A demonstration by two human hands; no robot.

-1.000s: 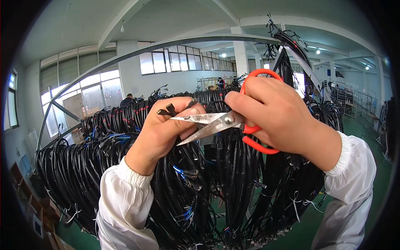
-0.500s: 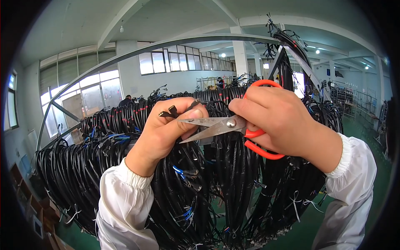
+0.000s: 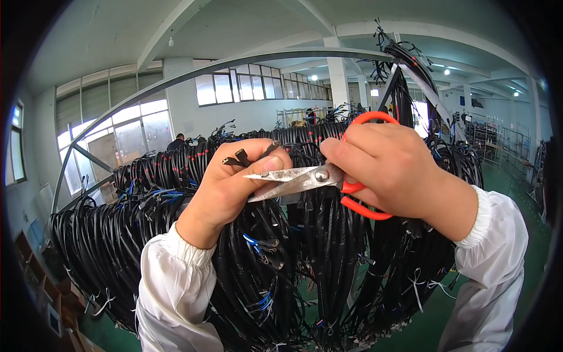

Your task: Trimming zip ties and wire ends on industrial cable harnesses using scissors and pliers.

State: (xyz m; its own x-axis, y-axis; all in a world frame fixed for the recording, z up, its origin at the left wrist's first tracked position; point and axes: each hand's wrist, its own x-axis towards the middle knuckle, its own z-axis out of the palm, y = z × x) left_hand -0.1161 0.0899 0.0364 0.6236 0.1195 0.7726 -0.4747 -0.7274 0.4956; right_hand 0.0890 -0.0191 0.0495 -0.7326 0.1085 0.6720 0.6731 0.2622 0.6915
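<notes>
My right hand [image 3: 387, 167] is closed round the red handles of a pair of scissors [image 3: 302, 180], blades pointing left. The blades are slightly parted, and their tips lie by the thumb of my left hand [image 3: 234, 182]. That left hand is closed, pinching black cable ends [image 3: 237, 158] whose small dark connectors stick out above the fingers. Whether anything lies between the blades is hard to make out. Right behind both hands hang thick bundles of black cables [image 3: 328, 246], some with blue wires and loose connectors.
A metal frame rail [image 3: 234, 60] arches over the hanging cables. More cables with red marks [image 3: 187, 155] hang in a row behind. Cardboard boxes [image 3: 70, 293] stand low at left. A person [image 3: 176, 142] is partly visible beyond the cables, and metal racks [image 3: 498, 144] line the far right.
The scissor blades have closed somewhat and shifted slightly left, over my left thumb. My right hand has moved a little with them. My left hand stays in place.
</notes>
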